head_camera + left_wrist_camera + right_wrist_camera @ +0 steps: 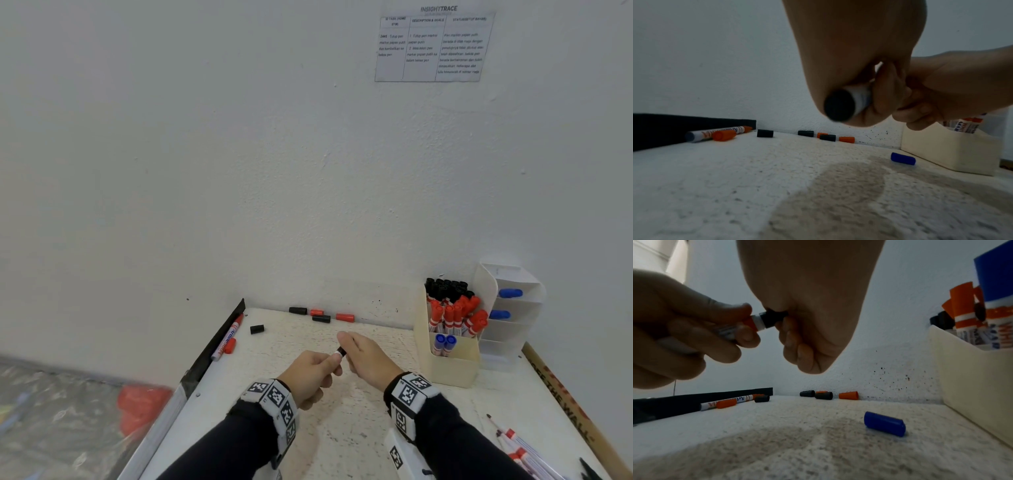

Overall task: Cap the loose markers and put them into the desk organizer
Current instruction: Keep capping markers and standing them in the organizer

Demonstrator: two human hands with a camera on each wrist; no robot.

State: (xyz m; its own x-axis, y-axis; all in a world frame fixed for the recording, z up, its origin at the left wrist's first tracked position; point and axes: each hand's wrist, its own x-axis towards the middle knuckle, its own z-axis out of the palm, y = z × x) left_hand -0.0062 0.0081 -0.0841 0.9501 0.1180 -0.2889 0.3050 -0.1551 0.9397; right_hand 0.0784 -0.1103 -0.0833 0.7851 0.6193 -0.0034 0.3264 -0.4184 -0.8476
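My left hand [329, 361] grips a white marker [754, 324] by its barrel above the table's middle. My right hand [346, 346] pinches a black cap [774, 318] that sits on the marker's tip. The marker's black rear end [838, 105] pokes out of my left fist. The cream desk organizer [452, 366] stands just right of my hands, with black, red and blue capped markers upright in it. An uncapped red marker [226, 337] lies along the left edge beside a red cap [229, 345].
Loose black caps [297, 310] and red caps [344, 317] lie along the back wall. A blue cap [885, 423] lies under my right hand near the organizer. A white tiered holder [513, 308] stands behind it. Several markers [527, 455] lie at the front right.
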